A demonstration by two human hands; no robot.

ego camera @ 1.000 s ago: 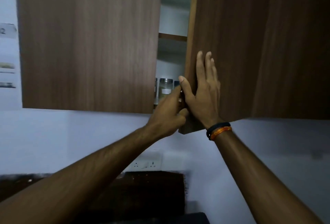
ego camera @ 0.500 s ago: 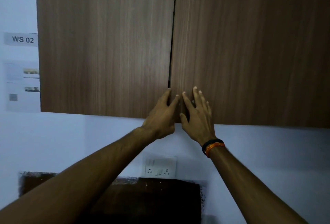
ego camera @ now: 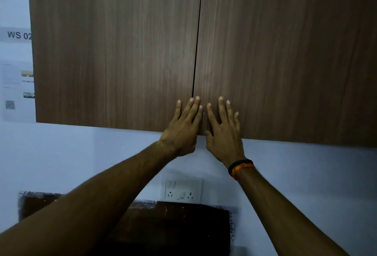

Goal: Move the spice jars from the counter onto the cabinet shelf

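Observation:
A brown wooden wall cabinet fills the upper view, with its left door (ego camera: 114,51) and right door (ego camera: 285,55) both closed. My left hand (ego camera: 183,127) lies flat against the bottom corner of the left door, fingers spread. My right hand (ego camera: 223,131) lies flat against the bottom corner of the right door, just across the seam. A black and orange band circles the right wrist. Neither hand holds anything. The spice jars and the shelf are hidden behind the doors.
A white socket plate (ego camera: 182,190) sits on the pale wall below the cabinet. A dark panel (ego camera: 173,227) lies under it. Paper notices (ego camera: 17,76) marked "WS 02" hang on the wall at the left.
The right door swung shut, hiding the jars on the shelf. Both hands then flattened against the doors' lower corners and spread their fingers.

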